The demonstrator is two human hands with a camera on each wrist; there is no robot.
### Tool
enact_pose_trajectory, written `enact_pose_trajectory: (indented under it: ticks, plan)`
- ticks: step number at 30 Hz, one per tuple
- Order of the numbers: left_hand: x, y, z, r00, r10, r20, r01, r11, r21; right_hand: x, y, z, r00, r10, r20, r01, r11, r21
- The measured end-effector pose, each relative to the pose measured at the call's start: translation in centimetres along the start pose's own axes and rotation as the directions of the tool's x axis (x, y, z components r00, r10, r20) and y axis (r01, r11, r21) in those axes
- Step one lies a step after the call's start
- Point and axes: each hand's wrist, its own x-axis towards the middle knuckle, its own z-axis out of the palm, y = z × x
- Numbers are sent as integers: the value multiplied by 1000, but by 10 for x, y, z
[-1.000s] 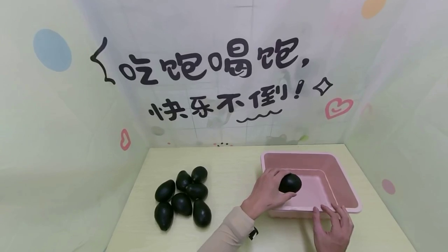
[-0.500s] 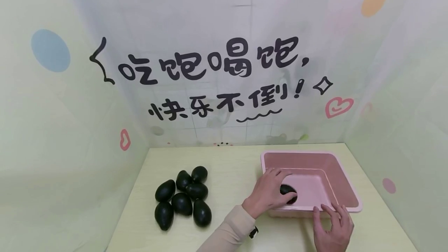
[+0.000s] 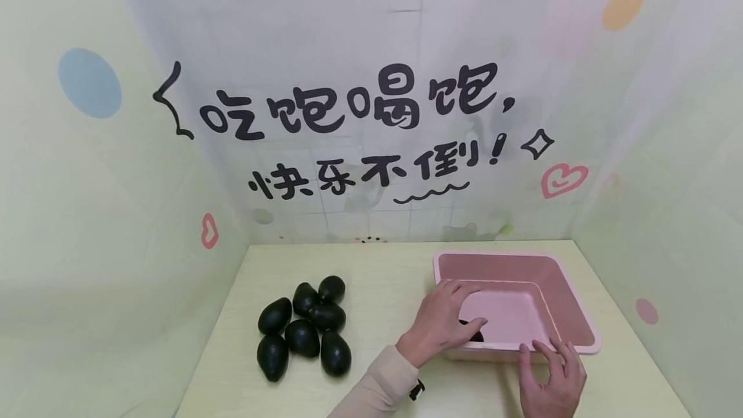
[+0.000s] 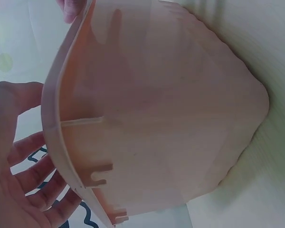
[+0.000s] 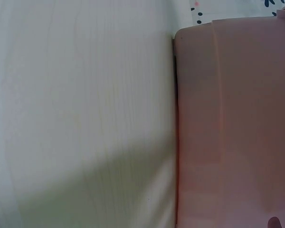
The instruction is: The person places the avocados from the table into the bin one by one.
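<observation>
A dark green-black, egg-shaped fruit, apparently an avocado point(image 3: 477, 337), is seen on the inside of a pale pink, rectangular plastic tub point(image 3: 499, 267), near its front-left corner and partly hidden by the thumb of the left hand point(image 3: 439, 318). Nothing is gripped by that hand: the fingers are spread loosely over the tub's left side, and whether the fruit is touched by the thumb cannot be told. The front rim of the tub is touched by the fingertips of the right hand point(image 3: 554, 380); whether it is pinched or merely steadied cannot be made out. Seven similar dark fruits point(image 3: 302, 338) are grouped on the pale wooden table point(image 3: 383, 289), well to the left of the tub. By their look, the fruits can be judged firm, moderately heavy for their size, smooth enough to slip and apt to roll or bruise if dropped. They are probably best taken around the widest part, with the thumb opposed to the fingers. The tub seems light and slightly flexible, so it is best held by its turned rim.
</observation>
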Motion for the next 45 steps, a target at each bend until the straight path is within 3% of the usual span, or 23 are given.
enact_pose_trajectory:
  ticks: [19, 32, 45]
  plan:
    - [-9, -7, -14, 996, -33, -84, 30, 999, -37, -1, 2, 2, 1000, 10, 1, -10, 1000, 1]
    - [-20, -17, -18, 985, -144, -92, 133, 985, -112, -1, -1, 2, 1000, 6, -19, -6, 1000, 3]
    - [-40, -24, -13, 959, -272, -83, 251, 947, -203, -3, 2, 4, 999, 5, -40, -5, 1000, 16]
